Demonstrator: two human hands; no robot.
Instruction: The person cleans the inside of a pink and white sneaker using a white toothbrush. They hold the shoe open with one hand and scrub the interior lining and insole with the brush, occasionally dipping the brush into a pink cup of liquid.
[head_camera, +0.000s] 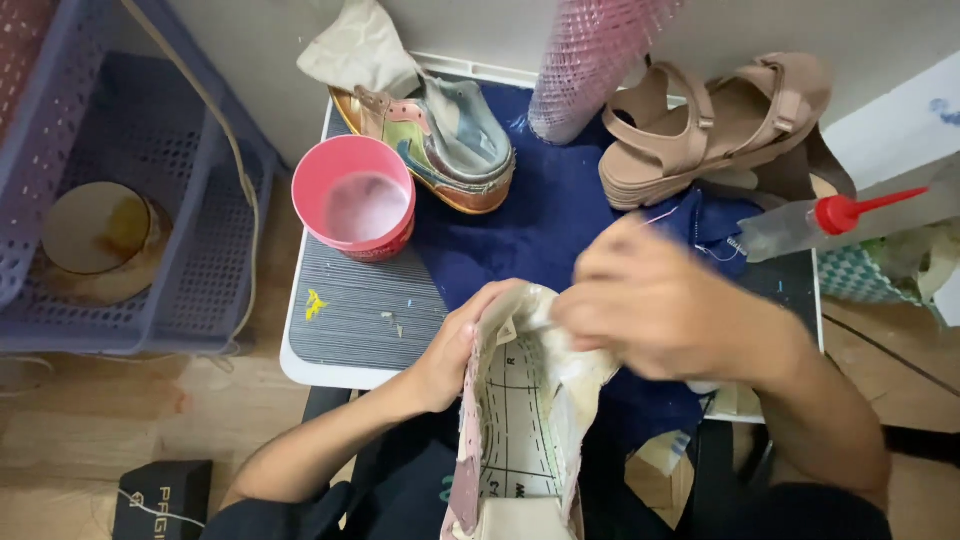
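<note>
I hold a worn pale shoe (515, 440) upside-down over the table's front edge, its sole with printed lines facing up. My left hand (450, 350) grips the shoe's left side near the toe. My right hand (650, 310), blurred, presses a whitish cloth (560, 345) against the toe end. A second multicoloured shoe (440, 135) lies at the back of the table on a dark blue cloth (545, 225).
A pink cup (355, 200) of cloudy liquid stands on the grey table (340, 320). A tan sandal (715, 125), a pink mesh cylinder (590, 60) and a squeeze bottle with a red nozzle (820, 220) sit behind. A purple basket (150, 190) is on the floor at left.
</note>
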